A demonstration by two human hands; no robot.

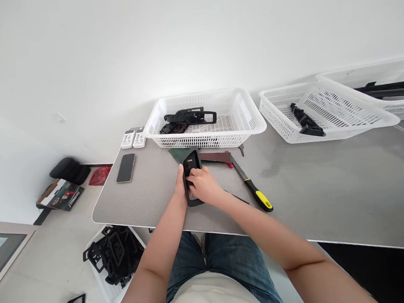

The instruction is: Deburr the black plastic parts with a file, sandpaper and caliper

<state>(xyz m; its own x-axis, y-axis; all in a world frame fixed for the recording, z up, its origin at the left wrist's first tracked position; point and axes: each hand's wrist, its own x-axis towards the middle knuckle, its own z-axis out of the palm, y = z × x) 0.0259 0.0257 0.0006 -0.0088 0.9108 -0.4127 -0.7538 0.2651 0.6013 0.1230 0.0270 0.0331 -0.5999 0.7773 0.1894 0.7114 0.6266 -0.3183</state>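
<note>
Black plastic frame (pixel 192 157) gripped between both hands, tilted up off the grey surface (pixel 146 201), just above its near edge; whether its lower end touches cannot be told. Left hand (pixel 180 183) closed around the frame's left side, thumb up along the edge, fingers hidden behind it. Right hand (pixel 204 184) curled narrow over the frame's face, fingers pressed against it. Directly ahead of both hands, a green abrasive sheet (pixel 178 155) and a dark red abrasive strip (pixel 213 157). Just right of the right hand, a flat file (pixel 256 194) with a yellow-and-black handle. Beyond the hands, a white plastic basket (pixel 204 143) holding black plastic parts (pixel 189 118). Farther right, a second white basket (pixel 325 134) with one black part (pixel 307 121). Left of the left hand, a smartphone (pixel 125 168) and two small white boxes (pixel 130 139). Below and left of the left hand, on the floor, a white crate (pixel 102 281) of black frames (pixel 114 254).
</note>
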